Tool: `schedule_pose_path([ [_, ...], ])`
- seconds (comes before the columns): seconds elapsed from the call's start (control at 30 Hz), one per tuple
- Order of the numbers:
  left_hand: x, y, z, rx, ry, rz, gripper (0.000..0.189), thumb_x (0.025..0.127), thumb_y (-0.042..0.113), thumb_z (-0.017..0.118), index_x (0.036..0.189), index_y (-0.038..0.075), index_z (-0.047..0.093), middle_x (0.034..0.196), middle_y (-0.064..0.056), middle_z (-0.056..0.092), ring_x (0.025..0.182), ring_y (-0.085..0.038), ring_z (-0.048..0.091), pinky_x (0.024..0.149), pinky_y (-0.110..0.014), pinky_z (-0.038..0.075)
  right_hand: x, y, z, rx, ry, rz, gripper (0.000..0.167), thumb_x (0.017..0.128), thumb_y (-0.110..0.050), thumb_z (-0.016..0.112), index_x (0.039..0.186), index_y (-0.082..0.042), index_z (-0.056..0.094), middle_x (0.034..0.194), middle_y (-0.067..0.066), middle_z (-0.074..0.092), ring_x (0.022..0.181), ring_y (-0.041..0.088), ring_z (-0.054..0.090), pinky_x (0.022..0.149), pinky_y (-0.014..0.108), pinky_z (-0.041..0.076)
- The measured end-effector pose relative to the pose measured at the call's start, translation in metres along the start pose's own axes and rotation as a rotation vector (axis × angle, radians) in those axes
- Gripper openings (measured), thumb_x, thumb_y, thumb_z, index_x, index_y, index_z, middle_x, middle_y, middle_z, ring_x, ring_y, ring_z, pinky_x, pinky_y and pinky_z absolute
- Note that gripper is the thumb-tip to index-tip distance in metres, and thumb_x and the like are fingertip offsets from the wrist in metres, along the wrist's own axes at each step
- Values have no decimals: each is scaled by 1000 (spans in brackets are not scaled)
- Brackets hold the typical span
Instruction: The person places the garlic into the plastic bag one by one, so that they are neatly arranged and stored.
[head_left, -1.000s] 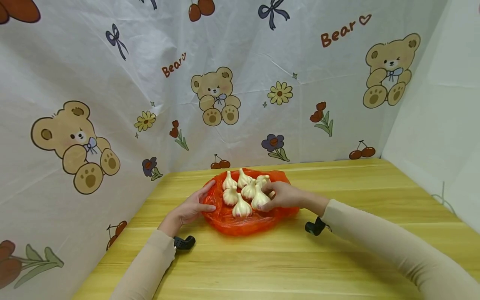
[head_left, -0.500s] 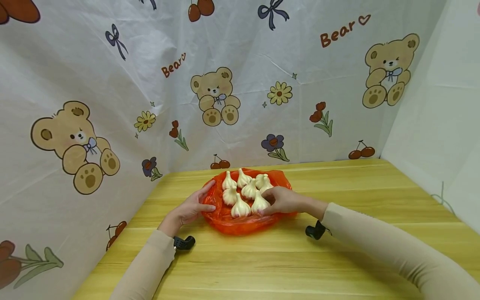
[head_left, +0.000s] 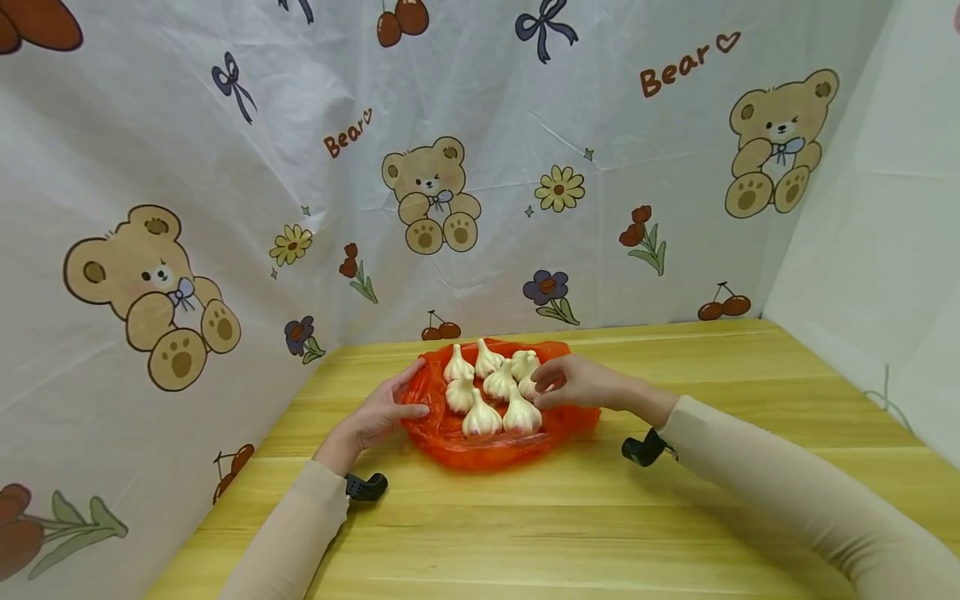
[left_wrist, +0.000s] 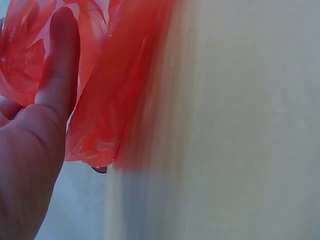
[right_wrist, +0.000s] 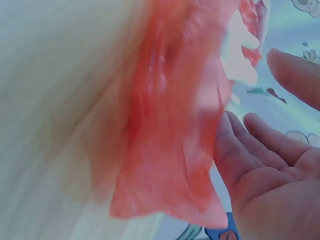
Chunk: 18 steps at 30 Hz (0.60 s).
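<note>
Several white garlic bulbs (head_left: 482,415) stand with necks up in an opened-out red plastic bag (head_left: 480,457) on the table. My left hand (head_left: 375,417) holds the bag's left side, thumb over the front of the rim and fingers along the outer edge. In the left wrist view, the thumb (left_wrist: 61,65) lies across the red film, with the other fingers mostly hidden. Over the bag's right side is my right hand (head_left: 581,383), fingers loosely bent, beside the front right garlic bulb (head_left: 522,412). The right wrist view shows its thumb and fingers apart with nothing between them.
The wooden table (head_left: 525,533) extends in front of the bag and to its right. Behind stands a white sheet (head_left: 495,275) printed with bears and flowers. A thin cable (head_left: 887,400) lies at the table's right edge.
My right hand has let go of the front right garlic bulb, which now sits beside the front left one, and has drawn up and right. The left hand has barely moved.
</note>
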<state>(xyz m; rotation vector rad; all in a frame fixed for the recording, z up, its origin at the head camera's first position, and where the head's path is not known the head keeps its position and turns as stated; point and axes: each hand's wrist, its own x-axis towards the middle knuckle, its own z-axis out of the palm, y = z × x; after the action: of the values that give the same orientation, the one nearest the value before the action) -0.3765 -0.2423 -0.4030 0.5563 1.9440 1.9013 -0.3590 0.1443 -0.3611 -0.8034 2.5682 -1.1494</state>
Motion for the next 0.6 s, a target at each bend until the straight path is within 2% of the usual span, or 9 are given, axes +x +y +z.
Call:
schedule_pose_path([
  [0.13, 2, 2, -1, 104, 46, -7, 98, 92, 2, 73, 167, 22, 14, 174, -11, 12, 151, -37, 33, 103, -39, 56, -4, 1, -12, 23, 13, 14, 50, 95, -24, 74, 135, 2, 62, 132, 18, 68, 124, 34, 62, 105, 47, 56],
  [0.27, 3, 6, -3, 320, 139, -20, 90, 91, 15, 78, 165, 19, 26, 172, -13, 21, 149, -39, 39, 105, -43, 55, -9, 6, -25, 47, 31, 9, 47, 96, -21, 73, 135, 3, 60, 134, 22, 66, 125, 35, 62, 107, 49, 54],
  [0.37, 2, 10, -4, 472, 192, -20, 84, 92, 22, 78, 162, 15, 33, 171, -14, 22, 153, -39, 31, 110, -48, 50, -15, 11, -35, 40, 58, 24, 51, 96, -23, 73, 137, 3, 58, 133, 22, 66, 125, 36, 62, 105, 49, 55],
  [0.47, -2, 18, -4, 536, 199, -29, 79, 94, 24, 76, 161, 12, 36, 173, -12, 17, 156, -42, 25, 111, -51, 49, -22, 15, -46, 21, 81, 45, 55, 97, -25, 73, 140, 5, 56, 133, 22, 66, 125, 38, 62, 104, 50, 56],
  [0.6, -5, 26, -7, 556, 174, -75, 75, 97, 26, 72, 161, 10, 36, 174, -12, 13, 149, -46, 37, 108, -49, 53, -32, 19, -59, 6, 96, 73, 58, 99, -28, 69, 143, 6, 52, 135, 24, 65, 122, 36, 64, 103, 52, 56],
])
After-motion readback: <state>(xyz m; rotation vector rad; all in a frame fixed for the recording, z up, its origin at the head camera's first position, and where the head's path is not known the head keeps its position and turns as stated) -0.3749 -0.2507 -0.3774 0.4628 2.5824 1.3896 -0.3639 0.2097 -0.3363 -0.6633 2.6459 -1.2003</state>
